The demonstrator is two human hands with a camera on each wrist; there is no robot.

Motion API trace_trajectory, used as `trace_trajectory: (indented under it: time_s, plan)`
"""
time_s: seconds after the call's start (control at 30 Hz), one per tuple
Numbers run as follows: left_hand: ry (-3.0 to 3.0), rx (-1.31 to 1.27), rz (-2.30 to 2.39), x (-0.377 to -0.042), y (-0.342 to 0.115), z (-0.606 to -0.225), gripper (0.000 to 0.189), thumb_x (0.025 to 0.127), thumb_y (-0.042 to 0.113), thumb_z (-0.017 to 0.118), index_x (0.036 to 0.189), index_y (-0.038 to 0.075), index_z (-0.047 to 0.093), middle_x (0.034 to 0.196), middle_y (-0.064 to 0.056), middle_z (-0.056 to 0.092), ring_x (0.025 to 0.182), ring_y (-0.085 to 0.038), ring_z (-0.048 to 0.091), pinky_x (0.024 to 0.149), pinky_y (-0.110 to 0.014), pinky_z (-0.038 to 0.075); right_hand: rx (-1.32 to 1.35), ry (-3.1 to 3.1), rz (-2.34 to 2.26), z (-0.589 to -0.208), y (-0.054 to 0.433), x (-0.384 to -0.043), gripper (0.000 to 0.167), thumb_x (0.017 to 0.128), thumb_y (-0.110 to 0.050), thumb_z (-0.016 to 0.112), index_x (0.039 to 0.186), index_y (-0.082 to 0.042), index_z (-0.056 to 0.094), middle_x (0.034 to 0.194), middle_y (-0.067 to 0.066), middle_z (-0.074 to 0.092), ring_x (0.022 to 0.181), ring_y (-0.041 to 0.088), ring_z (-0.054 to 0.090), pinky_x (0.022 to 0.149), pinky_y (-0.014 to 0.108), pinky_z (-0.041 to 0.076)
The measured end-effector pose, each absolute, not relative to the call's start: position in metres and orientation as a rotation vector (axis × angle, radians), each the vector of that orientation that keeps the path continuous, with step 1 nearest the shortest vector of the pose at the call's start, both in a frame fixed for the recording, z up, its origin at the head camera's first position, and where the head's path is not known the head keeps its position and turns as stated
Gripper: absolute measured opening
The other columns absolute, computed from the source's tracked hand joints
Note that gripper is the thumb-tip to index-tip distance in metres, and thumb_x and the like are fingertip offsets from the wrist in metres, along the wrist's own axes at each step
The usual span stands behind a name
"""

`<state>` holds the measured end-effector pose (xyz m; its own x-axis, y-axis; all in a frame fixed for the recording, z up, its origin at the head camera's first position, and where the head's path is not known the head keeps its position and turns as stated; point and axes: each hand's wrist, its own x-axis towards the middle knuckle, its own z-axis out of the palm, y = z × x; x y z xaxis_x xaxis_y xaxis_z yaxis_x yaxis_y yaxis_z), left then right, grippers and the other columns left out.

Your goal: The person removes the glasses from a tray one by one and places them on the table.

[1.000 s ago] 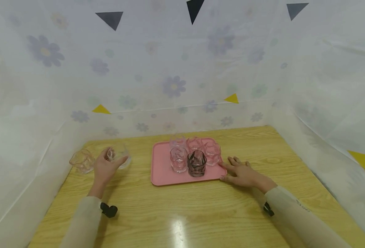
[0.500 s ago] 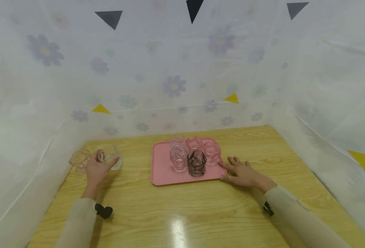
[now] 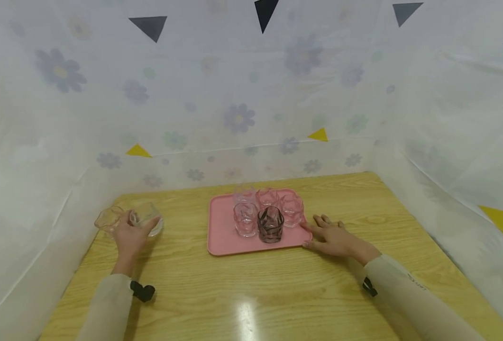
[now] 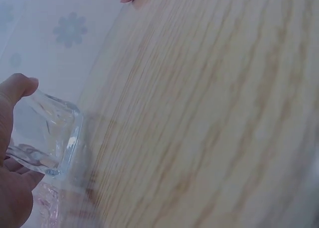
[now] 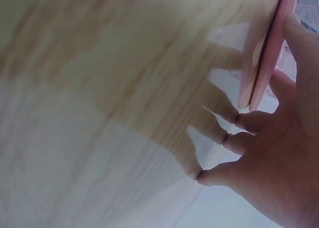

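My left hand [image 3: 129, 236] holds a clear faceted glass [image 3: 152, 222] by its upper part, left of the tray. In the left wrist view, the thumb [image 4: 22, 86] lies at the rim of that glass [image 4: 62, 123] and the fingers on its other side; its base is at the tabletop. Just left of the hand stands a pale amber-pink glass [image 3: 107, 220], partly hidden by it. My right hand [image 3: 334, 240] rests spread on the table, with thumb and forefinger touching the right end of the pink tray [image 3: 221, 239].
Several glasses stand grouped on the tray's right half: a dark grey glass [image 3: 270, 226] and a clear glass [image 3: 246, 221] in front, pink glasses [image 3: 292, 210] and another clear one behind. A white flowered sheet [image 3: 208, 118] encloses the wooden table [image 3: 200, 293] at back and sides.
The left hand has moved left with the clear glass, close to the amber-pink one, slowing in the last half second. The right hand and the tray have stayed in place.
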<state>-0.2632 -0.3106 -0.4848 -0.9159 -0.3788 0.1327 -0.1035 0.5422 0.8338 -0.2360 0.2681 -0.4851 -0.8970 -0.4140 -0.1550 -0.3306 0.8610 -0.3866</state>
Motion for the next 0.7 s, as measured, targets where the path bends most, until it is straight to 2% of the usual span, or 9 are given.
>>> trace_trajectory:
  time_s: [0.1,0.17,0.27,0.33,0.4,0.47,0.53,0.57,0.7]
  plan:
    - [-2.47,0.393,-1.329,-0.2631,-0.3119,-0.4866,0.099,0.094,0.047,0.079,0.164,-0.001,0.03,0.148,-0.035,0.05,0.121,-0.045,0.056,0.109,-0.063,0.047,-0.571,2.805,-0.508,-0.4851,0.2677,-0.2358,0.078,0.103,-0.067,0.052,0.166,-0.024,0.036,0.171,0.031,0.02,0.159,0.055,0.012,0.116,0.086,0.007]
    - [-2.455,0.386,-1.31,-0.2641,-0.3128,-0.4877,0.089,0.093,0.045,0.08,0.158,-0.002,0.041,0.134,-0.033,0.057,0.109,-0.045,0.058,0.103,-0.059,0.05,-0.57,2.806,-0.502,-0.4852,0.2676,-0.236,0.078,0.103,-0.067,0.052,0.166,-0.024,0.036,0.171,0.031,0.02,0.159,0.055,0.011,0.117,0.086,0.007]
    - [-2.435,0.377,-1.281,-0.2668,-0.3148,-0.4892,0.074,0.092,0.044,0.082,0.141,-0.003,0.053,0.1,-0.019,0.057,0.077,-0.031,0.052,0.086,-0.047,0.048,-0.568,2.808,-0.502,-0.4849,0.2675,-0.2365,0.079,0.103,-0.068,0.052,0.166,-0.024,0.035,0.171,0.031,0.02,0.159,0.055,0.011,0.117,0.086,0.006]
    - [-2.424,0.374,-1.277,-0.2675,-0.3161,-0.4892,0.073,0.091,0.044,0.083,0.139,-0.003,0.054,0.087,-0.014,0.051,0.07,-0.025,0.045,0.09,-0.047,0.045,-0.569,2.808,-0.501,-0.4848,0.2676,-0.2367,0.079,0.102,-0.068,0.052,0.166,-0.024,0.035,0.171,0.031,0.02,0.159,0.055,0.011,0.117,0.086,0.006]
    - [-2.429,0.365,-1.295,-0.2664,-0.3176,-0.4882,0.084,0.091,0.044,0.083,0.151,-0.004,0.047,0.098,-0.024,0.061,0.083,-0.031,0.059,0.106,-0.055,0.047,-0.569,2.809,-0.493,-0.4847,0.2675,-0.2368,0.079,0.103,-0.067,0.052,0.166,-0.024,0.034,0.171,0.032,0.02,0.159,0.055,0.012,0.117,0.086,0.007]
    - [-2.436,0.362,-1.312,-0.2655,-0.319,-0.4871,0.098,0.091,0.044,0.083,0.162,-0.004,0.034,0.117,-0.035,0.065,0.11,-0.043,0.062,0.121,-0.065,0.034,-0.571,2.809,-0.488,-0.4842,0.2673,-0.2364,0.078,0.103,-0.067,0.052,0.166,-0.024,0.035,0.171,0.032,0.02,0.159,0.056,0.012,0.117,0.086,0.008]
    - [-2.445,0.362,-1.325,-0.2654,-0.3199,-0.4863,0.101,0.092,0.044,0.082,0.163,-0.004,0.03,0.131,-0.041,0.061,0.128,-0.051,0.055,0.124,-0.069,0.027,-0.567,2.809,-0.488,-0.4834,0.2669,-0.2361,0.078,0.103,-0.066,0.052,0.166,-0.023,0.035,0.171,0.032,0.02,0.158,0.056,0.012,0.117,0.086,0.008]
    - [-2.451,0.368,-1.332,-0.2655,-0.32,-0.4859,0.101,0.092,0.044,0.082,0.164,-0.003,0.028,0.139,-0.041,0.057,0.133,-0.052,0.052,0.121,-0.069,0.033,-0.565,2.808,-0.491,-0.483,0.2668,-0.236,0.078,0.103,-0.066,0.052,0.166,-0.023,0.035,0.171,0.032,0.02,0.159,0.056,0.012,0.117,0.086,0.008]
    - [-2.461,0.368,-1.339,-0.2668,-0.3202,-0.4856,0.103,0.092,0.044,0.082,0.165,-0.003,0.026,0.154,-0.039,0.045,0.145,-0.051,0.042,0.119,-0.069,0.035,-0.561,2.803,-0.491,-0.4824,0.2666,-0.2353,0.079,0.103,-0.066,0.052,0.167,-0.023,0.034,0.171,0.032,0.019,0.159,0.055,0.012,0.117,0.086,0.007]
